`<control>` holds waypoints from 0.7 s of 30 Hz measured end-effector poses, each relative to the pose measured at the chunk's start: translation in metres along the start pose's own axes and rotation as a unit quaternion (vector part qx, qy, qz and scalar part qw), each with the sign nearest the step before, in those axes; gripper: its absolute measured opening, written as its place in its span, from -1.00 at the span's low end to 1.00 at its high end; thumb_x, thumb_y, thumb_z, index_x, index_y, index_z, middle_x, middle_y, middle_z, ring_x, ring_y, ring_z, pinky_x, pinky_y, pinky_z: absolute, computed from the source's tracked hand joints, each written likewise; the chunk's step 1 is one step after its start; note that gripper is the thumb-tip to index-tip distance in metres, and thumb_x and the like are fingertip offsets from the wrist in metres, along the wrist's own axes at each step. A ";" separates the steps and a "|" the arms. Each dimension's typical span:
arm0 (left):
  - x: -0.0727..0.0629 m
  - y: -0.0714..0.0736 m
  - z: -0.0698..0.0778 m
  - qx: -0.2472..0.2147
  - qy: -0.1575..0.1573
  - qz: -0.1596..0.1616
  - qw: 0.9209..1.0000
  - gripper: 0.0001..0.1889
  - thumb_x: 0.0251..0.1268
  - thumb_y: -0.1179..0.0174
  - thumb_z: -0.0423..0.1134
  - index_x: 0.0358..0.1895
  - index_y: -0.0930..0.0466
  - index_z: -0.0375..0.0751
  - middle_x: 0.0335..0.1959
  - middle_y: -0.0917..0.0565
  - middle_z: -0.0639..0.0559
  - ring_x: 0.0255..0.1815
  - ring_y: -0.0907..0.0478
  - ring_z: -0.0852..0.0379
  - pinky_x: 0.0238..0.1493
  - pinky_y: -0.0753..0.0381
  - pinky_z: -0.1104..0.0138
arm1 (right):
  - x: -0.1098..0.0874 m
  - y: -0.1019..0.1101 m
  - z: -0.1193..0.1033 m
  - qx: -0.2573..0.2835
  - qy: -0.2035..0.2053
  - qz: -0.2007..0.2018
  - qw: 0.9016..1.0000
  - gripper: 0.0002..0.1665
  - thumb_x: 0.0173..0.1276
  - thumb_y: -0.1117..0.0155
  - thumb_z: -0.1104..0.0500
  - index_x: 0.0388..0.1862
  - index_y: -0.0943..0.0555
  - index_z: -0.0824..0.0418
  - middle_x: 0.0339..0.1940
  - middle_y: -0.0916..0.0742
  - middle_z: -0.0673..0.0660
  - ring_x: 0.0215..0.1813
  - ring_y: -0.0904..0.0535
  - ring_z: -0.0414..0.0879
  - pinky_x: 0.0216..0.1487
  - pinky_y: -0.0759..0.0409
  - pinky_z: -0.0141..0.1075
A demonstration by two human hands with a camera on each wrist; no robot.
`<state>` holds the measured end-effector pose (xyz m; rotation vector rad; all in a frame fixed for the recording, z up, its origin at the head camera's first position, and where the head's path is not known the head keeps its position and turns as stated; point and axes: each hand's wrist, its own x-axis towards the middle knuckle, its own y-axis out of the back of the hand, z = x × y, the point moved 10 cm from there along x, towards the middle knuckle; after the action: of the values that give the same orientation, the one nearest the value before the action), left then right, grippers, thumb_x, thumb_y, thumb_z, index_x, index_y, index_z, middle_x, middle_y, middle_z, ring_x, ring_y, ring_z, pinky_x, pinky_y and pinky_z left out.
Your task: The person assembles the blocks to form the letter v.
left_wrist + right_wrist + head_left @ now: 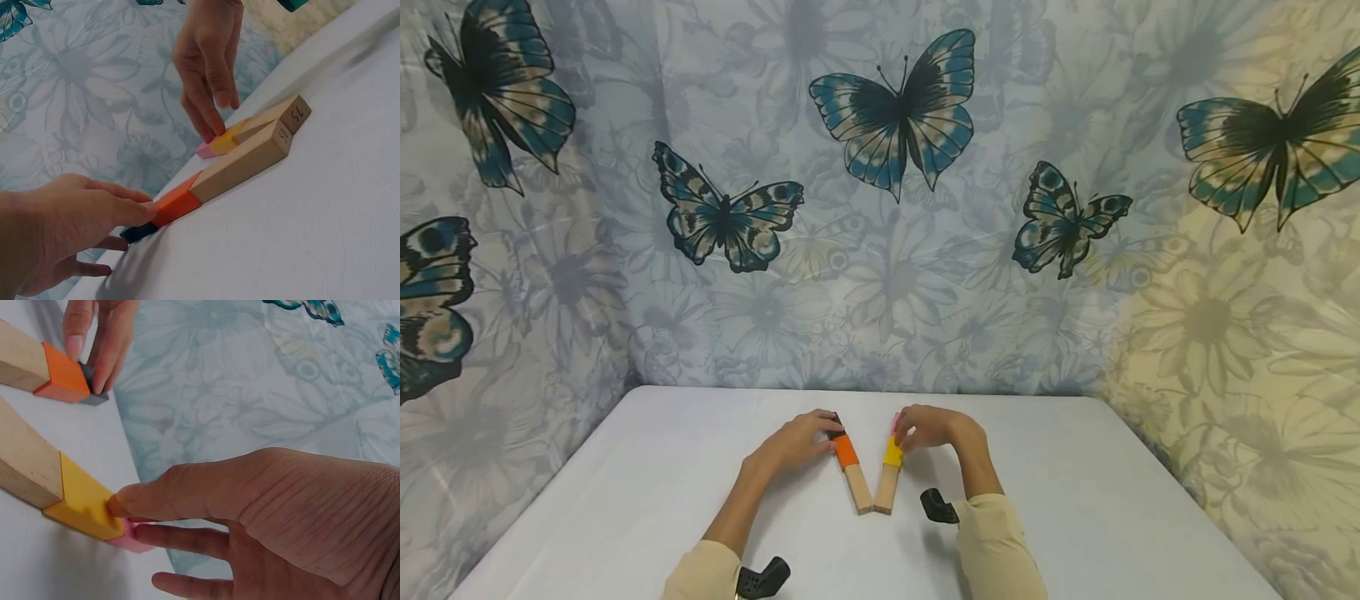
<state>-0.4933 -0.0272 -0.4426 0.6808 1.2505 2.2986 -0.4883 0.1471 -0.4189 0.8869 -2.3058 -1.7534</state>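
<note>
Two rows of blocks lie on the white table in a V, their near ends meeting. The left row has a bare wooden block marked 50, an orange block and a dark block. In the right row are a wooden block marked 75, a yellow block and a pink block. My left hand pinches the dark block at the far end, thumb beside the orange one. My right hand holds the pink block's end, thumb against the yellow block.
The white table reaches back to a butterfly-printed cloth wall, with more patterned cloth at both sides. A black wrist device sits on my left sleeve, another black device on the right.
</note>
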 end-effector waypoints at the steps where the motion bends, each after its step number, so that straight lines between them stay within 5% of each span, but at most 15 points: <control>1: 0.000 0.000 0.000 -0.001 0.001 -0.003 1.000 -0.67 0.49 -0.27 -0.24 0.22 -0.70 -0.26 0.41 -0.55 -0.32 0.45 -0.48 -0.36 0.45 -0.45 -0.24 | 0.000 0.000 0.000 0.002 0.001 0.001 1.000 -0.78 0.40 -0.37 0.28 -0.02 -0.81 0.22 0.15 -0.73 0.12 0.29 -0.57 0.09 0.38 -0.57 0.05; 21: 0.004 -0.004 0.003 -0.002 0.008 -0.030 1.000 -0.70 0.50 -0.25 -0.25 0.18 -0.73 -0.24 0.38 -0.59 -0.27 0.48 -0.46 -0.34 0.52 -0.39 -0.22 | 0.002 -0.001 -0.002 -0.013 0.006 -0.005 1.000 -0.81 0.38 -0.39 0.26 -0.07 -0.83 0.19 0.07 -0.73 0.06 0.17 -0.57 -0.01 0.32 -0.60 0.02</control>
<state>-0.4940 -0.0204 -0.4439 0.6160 1.2557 2.2619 -0.4889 0.1445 -0.4200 0.9031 -2.2702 -1.7733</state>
